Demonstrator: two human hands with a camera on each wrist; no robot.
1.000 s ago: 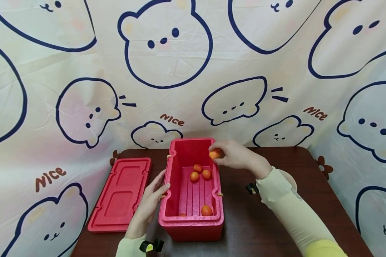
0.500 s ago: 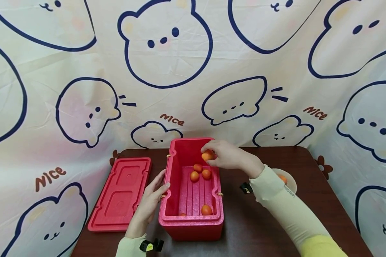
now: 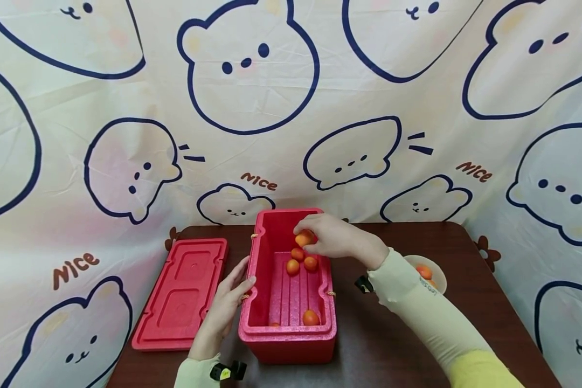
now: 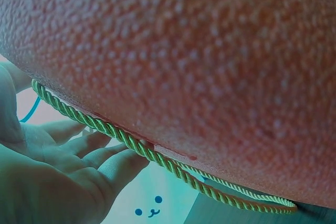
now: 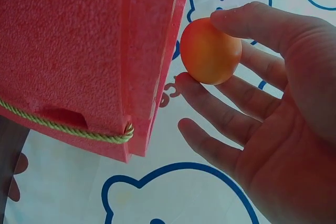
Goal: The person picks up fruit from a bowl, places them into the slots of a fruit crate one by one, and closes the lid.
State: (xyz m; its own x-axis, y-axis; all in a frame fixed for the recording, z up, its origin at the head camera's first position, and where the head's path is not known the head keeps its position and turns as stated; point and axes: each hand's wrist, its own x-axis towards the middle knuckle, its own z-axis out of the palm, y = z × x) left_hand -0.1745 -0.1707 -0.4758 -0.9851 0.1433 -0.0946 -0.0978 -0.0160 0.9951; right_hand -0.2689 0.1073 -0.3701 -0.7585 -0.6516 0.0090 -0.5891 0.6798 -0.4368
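My right hand (image 3: 337,235) is over the far end of a red foam box (image 3: 287,335), pinching a smooth, round orange-red fruit (image 5: 211,51) between thumb and fingertips. Inside the box, several similar fruits lie on the ribbed floor: a cluster near the far end, one fruit (image 3: 311,317) near the front right corner and another mostly hidden by the front wall. My left hand (image 3: 227,299) rests against the box's left side, thumb at the rim. In the left wrist view its fingers (image 4: 123,169) extend along the outer wall, beside a twisted cord handle (image 4: 113,130).
A red lid (image 3: 179,293) lies on the dark wooden table (image 3: 373,345) left of the box. At right, a pale bowl (image 3: 438,277) holds orange fruits, partly covered by my right sleeve. A cartoon-printed cloth (image 3: 252,102) hangs behind the table.
My right hand has moved left from the box's right rim to over its inside, carrying the fruit. More of the bowl now shows beyond the sleeve. My left hand stays in place.
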